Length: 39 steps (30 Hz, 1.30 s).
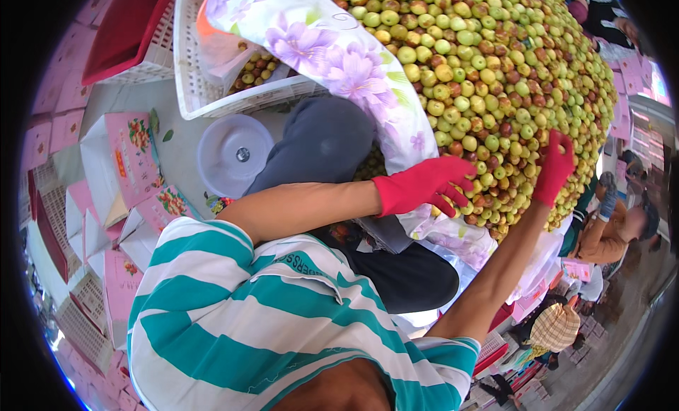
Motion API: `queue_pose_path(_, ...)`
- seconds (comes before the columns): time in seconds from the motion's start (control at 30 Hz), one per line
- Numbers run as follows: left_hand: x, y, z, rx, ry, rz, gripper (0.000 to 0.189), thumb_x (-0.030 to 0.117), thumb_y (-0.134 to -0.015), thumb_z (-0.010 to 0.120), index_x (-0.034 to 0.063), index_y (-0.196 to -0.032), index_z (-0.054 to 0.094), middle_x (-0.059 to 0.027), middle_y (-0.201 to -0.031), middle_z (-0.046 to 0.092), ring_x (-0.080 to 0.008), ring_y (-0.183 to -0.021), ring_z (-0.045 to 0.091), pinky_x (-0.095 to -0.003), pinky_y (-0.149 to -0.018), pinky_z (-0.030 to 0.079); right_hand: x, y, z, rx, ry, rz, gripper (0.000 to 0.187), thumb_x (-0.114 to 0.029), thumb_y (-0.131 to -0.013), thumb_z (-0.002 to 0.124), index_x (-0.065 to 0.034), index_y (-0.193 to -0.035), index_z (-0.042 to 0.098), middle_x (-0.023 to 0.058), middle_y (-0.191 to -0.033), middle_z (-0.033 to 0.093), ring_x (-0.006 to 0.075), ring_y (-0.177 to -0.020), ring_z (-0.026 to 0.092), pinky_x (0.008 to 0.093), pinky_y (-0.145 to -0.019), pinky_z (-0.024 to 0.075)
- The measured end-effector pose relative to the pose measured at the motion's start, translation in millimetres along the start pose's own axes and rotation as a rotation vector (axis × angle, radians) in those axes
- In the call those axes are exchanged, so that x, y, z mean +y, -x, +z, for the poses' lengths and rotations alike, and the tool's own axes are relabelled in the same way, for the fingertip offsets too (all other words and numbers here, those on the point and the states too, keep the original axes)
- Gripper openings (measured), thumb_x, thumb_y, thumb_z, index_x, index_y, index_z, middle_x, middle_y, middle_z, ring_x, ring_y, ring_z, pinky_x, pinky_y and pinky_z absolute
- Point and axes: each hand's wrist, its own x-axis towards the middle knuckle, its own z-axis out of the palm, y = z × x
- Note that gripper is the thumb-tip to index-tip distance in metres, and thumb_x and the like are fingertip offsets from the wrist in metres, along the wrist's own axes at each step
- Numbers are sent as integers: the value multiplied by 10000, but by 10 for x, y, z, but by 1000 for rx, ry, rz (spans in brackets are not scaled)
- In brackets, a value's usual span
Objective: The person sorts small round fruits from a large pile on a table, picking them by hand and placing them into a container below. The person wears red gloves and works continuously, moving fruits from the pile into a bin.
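Note:
A large pile of green and reddish-brown jujubes (477,82) spreads before me. Over its near edge reaches my left hand (424,185), in a red glove, its fingers apart just above the fruit. No fruit shows in that hand. Farther right, my right hand (555,170), also gloved in red, is raised over the pile with bent fingers. Whether it pinches a jujube is unclear, since the glove hides the fingertips' inner side. A white cloth with purple flowers (355,74) borders the pile on my side, between the fruit and my knees.
At upper left stands a white plastic crate (212,111) with bagged jujubes inside. A translucent basin (223,162) sits beside my knee. Pink printed cartons (132,151) lie to the left, near a red-lined crate (127,40). Another person (604,231) sits beyond the pile's right side.

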Motion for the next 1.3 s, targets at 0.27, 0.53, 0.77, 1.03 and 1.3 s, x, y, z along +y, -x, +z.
queue_pose_path(0.27,20,-150,-52,-95,795,65,416,430,-965,368,131,-1234,476,-68,-1199,545,-235,-1096,549,-426,-883,490,-896,1538,617,-383,97,-737,387,-210,-699,714,-53,-1033,597,129,-1065,600,325,-983,563,394,-822,470)
queue_pose_path(0.53,126,-62,9,110,472,76,349,313,-947,436,86,-1198,519,-143,-1302,496,-302,-1188,490,-441,-890,486,-417,764,242,-118,-250,-174,297,-168,-839,641,-60,-1114,604,74,-1037,629,143,-921,592,285,-789,486)
queue_pose_path(0.77,278,-150,168,131,478,-58,267,319,-896,536,61,-833,566,-129,-1168,559,-290,-1167,502,-327,-686,554,176,-194,164,111,349,-409,401,-179,-795,606,-114,-1189,562,165,-1034,599,317,-903,593,404,-799,483)
queue_pose_path(1.03,499,-717,552,87,95,-25,253,282,-883,559,39,-815,578,-96,-930,629,-256,-939,619,-278,-589,532,253,-389,457,139,400,-344,302,-231,-779,646,-116,-1047,568,192,-919,570,376,-943,543,466,-772,465)
queue_pose_path(1.3,512,-973,347,38,161,-40,414,258,-906,530,102,-1286,476,-135,-1237,534,-270,-1058,574,-261,-577,551,364,-415,197,82,-170,-40,272,-155,-789,588,-92,-1053,569,168,-862,612,290,-768,616,377,-695,494)
